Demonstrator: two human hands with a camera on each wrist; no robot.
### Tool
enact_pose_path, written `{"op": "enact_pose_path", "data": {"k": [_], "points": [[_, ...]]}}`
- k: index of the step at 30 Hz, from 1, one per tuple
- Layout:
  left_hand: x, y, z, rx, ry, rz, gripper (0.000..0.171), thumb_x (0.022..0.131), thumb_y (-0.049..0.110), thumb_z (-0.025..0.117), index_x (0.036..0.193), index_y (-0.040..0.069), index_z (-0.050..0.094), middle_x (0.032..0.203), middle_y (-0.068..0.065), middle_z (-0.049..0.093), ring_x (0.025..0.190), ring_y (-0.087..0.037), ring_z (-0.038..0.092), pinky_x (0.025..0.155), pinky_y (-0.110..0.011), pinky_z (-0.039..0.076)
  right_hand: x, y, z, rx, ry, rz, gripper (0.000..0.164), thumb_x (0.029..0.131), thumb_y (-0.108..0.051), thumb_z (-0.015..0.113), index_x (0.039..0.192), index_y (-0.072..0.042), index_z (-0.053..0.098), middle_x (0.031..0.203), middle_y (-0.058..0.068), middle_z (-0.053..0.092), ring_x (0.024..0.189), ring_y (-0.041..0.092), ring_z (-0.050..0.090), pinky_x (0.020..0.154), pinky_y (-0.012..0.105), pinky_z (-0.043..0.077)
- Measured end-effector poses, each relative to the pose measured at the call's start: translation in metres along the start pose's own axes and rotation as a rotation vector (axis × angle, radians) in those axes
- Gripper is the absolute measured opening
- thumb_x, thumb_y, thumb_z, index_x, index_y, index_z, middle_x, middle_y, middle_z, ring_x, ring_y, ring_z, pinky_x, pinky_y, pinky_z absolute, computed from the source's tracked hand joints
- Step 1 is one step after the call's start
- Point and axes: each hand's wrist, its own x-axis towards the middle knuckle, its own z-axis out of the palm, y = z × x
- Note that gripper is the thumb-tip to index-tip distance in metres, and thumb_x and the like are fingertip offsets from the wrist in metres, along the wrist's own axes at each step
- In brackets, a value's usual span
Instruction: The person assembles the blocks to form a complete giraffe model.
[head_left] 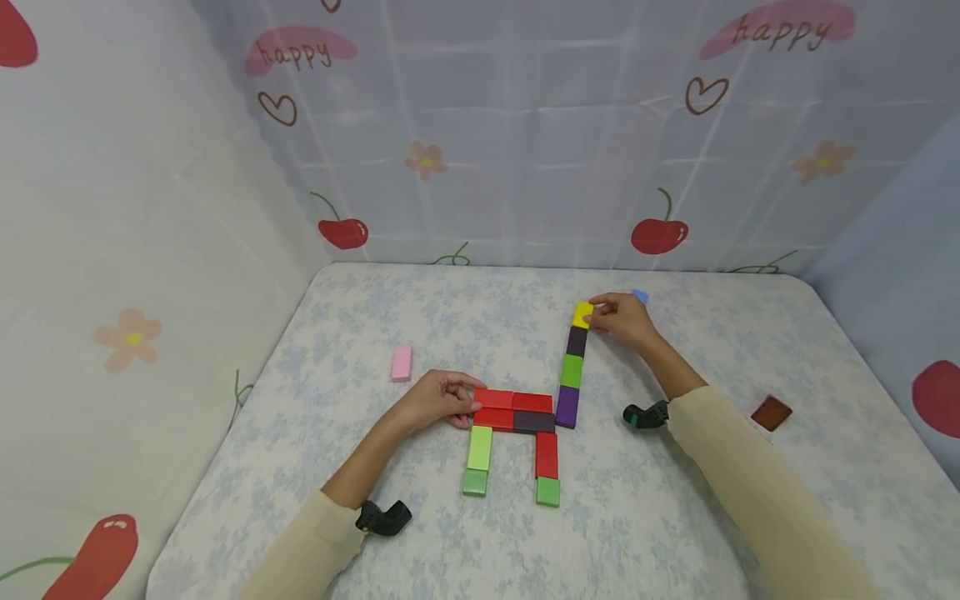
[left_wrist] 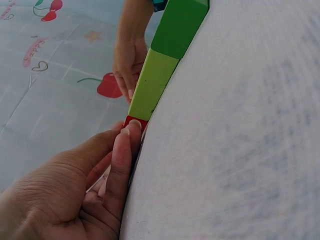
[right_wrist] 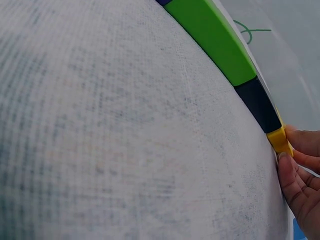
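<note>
Flat coloured blocks form a figure on the table. My right hand pinches the yellow block at the far end of a slanted column. Below it in that column come a black block, a green block and a purple block. At the body's left end, my left hand holds the corner of a red block between thumb and fingertips. More red blocks and a dark block complete the two-row body. Two legs extend toward me, one with a lime block, the other with a red block.
A pink block lies alone to the left. Past the right hand a blue block shows partly, and a brown block lies beside the right sleeve. Printed curtains hang behind the table's far edge.
</note>
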Motion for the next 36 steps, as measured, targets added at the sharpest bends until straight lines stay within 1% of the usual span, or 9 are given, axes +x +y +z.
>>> {"op": "enact_pose_path", "data": {"k": [5, 8, 12, 16, 20, 25, 27, 31, 36], "points": [[0.0, 0.001, 0.001, -0.007, 0.0, -0.01, 0.038, 0.094, 0.002, 0.071, 0.131, -0.001, 0.064, 0.084, -0.015, 0.071, 0.066, -0.018, 0.071, 0.063, -0.033, 0.063, -0.001, 0.001, -0.003, 0.008, 0.03, -0.001, 0.042, 0.098, -0.017, 0.071, 0.131, 0.006, 0.063, 0.106, 0.026, 0.071, 0.078, 0.026, 0.07, 0.066, 0.024, 0.058], [0.0, 0.001, 0.001, -0.004, 0.002, -0.009, 0.037, 0.094, 0.003, 0.071, 0.131, -0.001, 0.065, 0.084, -0.016, 0.071, 0.066, -0.019, 0.071, 0.064, -0.034, 0.064, -0.002, 0.003, -0.008, 0.013, 0.121, -0.017, 0.036, 0.098, -0.018, 0.069, 0.126, 0.004, 0.066, 0.098, 0.023, 0.071, 0.071, 0.024, 0.066, 0.06, 0.023, 0.056], [0.003, 0.001, 0.0, 0.008, 0.011, -0.008, 0.036, 0.094, 0.003, 0.072, 0.13, 0.002, 0.066, 0.084, -0.017, 0.072, 0.066, -0.02, 0.072, 0.064, -0.036, 0.064, -0.005, 0.001, -0.023, 0.032, 0.292, -0.025, 0.029, 0.099, -0.019, 0.068, 0.118, 0.002, 0.071, 0.09, 0.019, 0.069, 0.063, 0.022, 0.06, 0.053, 0.019, 0.049], [0.002, 0.0, -0.001, 0.001, 0.008, -0.021, 0.037, 0.094, 0.003, 0.071, 0.13, 0.002, 0.066, 0.084, -0.017, 0.071, 0.066, -0.02, 0.072, 0.065, -0.036, 0.064, -0.006, 0.004, -0.037, -0.022, 0.404, -0.015, 0.029, 0.098, -0.018, 0.069, 0.118, 0.003, 0.072, 0.096, 0.02, 0.068, 0.071, 0.025, 0.062, 0.053, 0.018, 0.047], [0.001, -0.002, 0.0, 0.0, 0.006, -0.018, 0.037, 0.094, 0.002, 0.071, 0.13, 0.001, 0.066, 0.084, -0.017, 0.072, 0.067, -0.02, 0.072, 0.064, -0.035, 0.064, -0.006, 0.013, -0.047, -0.132, 0.372, 0.007, 0.037, 0.098, -0.017, 0.068, 0.127, 0.006, 0.065, 0.114, 0.025, 0.064, 0.096, 0.035, 0.06, 0.064, 0.026, 0.048], [0.0, -0.004, 0.0, 0.0, 0.004, 0.005, 0.036, 0.094, 0.003, 0.071, 0.129, 0.001, 0.066, 0.084, -0.016, 0.072, 0.066, -0.019, 0.072, 0.063, -0.035, 0.064, -0.004, 0.022, -0.052, -0.18, 0.279, 0.07, 0.049, 0.097, -0.017, 0.069, 0.137, 0.008, 0.056, 0.129, 0.029, 0.057, 0.102, 0.042, 0.064, 0.073, 0.034, 0.055], [0.0, -0.004, -0.001, -0.001, 0.0, 0.006, 0.037, 0.094, 0.003, 0.072, 0.13, 0.0, 0.065, 0.083, -0.015, 0.072, 0.065, -0.019, 0.072, 0.063, -0.035, 0.064, -0.004, 0.026, -0.052, -0.176, 0.27, 0.09, 0.048, 0.097, -0.016, 0.069, 0.137, 0.008, 0.056, 0.13, 0.029, 0.057, 0.096, 0.04, 0.066, 0.07, 0.032, 0.057], [0.0, -0.004, -0.001, -0.003, -0.001, 0.004, 0.037, 0.094, 0.003, 0.072, 0.13, -0.001, 0.065, 0.083, -0.014, 0.072, 0.066, -0.019, 0.072, 0.063, -0.035, 0.064, -0.002, 0.032, -0.05, -0.18, 0.282, 0.093, 0.042, 0.095, -0.014, 0.072, 0.131, 0.006, 0.062, 0.125, 0.027, 0.062, 0.099, 0.036, 0.064, 0.062, 0.021, 0.05], [0.0, -0.002, -0.002, 0.003, 0.003, -0.002, 0.037, 0.094, 0.003, 0.071, 0.13, 0.0, 0.065, 0.084, -0.015, 0.072, 0.066, -0.019, 0.072, 0.064, -0.035, 0.064, 0.0, 0.038, -0.05, -0.196, 0.317, 0.069, 0.036, 0.094, -0.015, 0.074, 0.124, 0.004, 0.068, 0.118, 0.025, 0.068, 0.104, 0.037, 0.064, 0.065, 0.025, 0.049]]}}
